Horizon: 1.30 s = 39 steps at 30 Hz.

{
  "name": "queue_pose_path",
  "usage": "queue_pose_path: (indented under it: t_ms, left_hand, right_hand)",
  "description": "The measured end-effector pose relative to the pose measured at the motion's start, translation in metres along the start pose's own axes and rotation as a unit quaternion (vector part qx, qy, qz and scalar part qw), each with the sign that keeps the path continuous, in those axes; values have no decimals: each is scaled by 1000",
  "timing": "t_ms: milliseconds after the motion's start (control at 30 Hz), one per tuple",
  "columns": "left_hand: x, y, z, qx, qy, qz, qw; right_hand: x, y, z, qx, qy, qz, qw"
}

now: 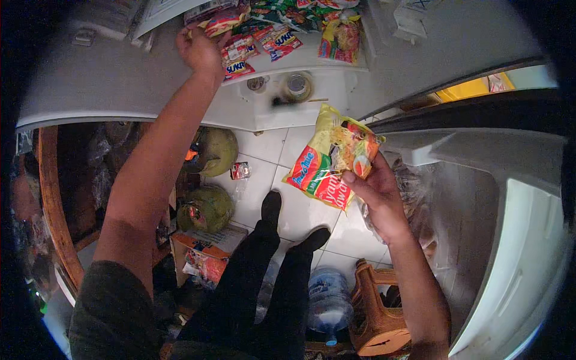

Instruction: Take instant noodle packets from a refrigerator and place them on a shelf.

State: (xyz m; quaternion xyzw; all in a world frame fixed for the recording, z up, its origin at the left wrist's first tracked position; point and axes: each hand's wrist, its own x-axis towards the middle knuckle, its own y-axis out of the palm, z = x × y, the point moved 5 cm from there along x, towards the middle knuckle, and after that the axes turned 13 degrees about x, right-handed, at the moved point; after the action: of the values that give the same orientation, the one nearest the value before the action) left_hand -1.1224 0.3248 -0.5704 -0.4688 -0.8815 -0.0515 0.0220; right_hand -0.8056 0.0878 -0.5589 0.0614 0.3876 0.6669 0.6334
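Observation:
My right hand (382, 202) holds a yellow, red and green Indomie instant noodle packet (335, 157) by its lower right side, its printed front towards me. Farther up, my left hand (202, 54) reaches onto a white refrigerator shelf (306, 60). Its fingers and thumb are around a yellow and red packet (225, 21), with the fingertips partly hidden. Close beside that hand lie small red packets (238, 51), and another red packet (280, 41) rests to their right. Green packets (288, 15) are heaped behind. A second noodle packet (340, 40) sits at the shelf's right end.
Below the shelf is a round container (298, 86). The open refrigerator door (517, 252) stands at right. Two green gas cylinders (207, 207) and a cardboard box (216, 240) stand at left. A water bottle (330, 299) and a brown stool (378, 315) are by my legs.

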Motion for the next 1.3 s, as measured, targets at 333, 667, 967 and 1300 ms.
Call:
queue_pose_path:
  t_ms: [333,667,967,1300]
  left_hand:
    - [6,-31,30,54,14,-6,998]
    - [89,-18,-2,115,362,76,922]
    - [47,-21,0,18,116,-19,993]
    - [-23,-52,-12,69,55,38,995]
  right_hand:
    - [-2,-4,-2,-6,3,43,999]
    - [-3,-4,-9,-27,-11,46,998]
    - [-3,2,-13,-26,-11,34,999]
    - [-6,7,-14,-35,0,40,999]
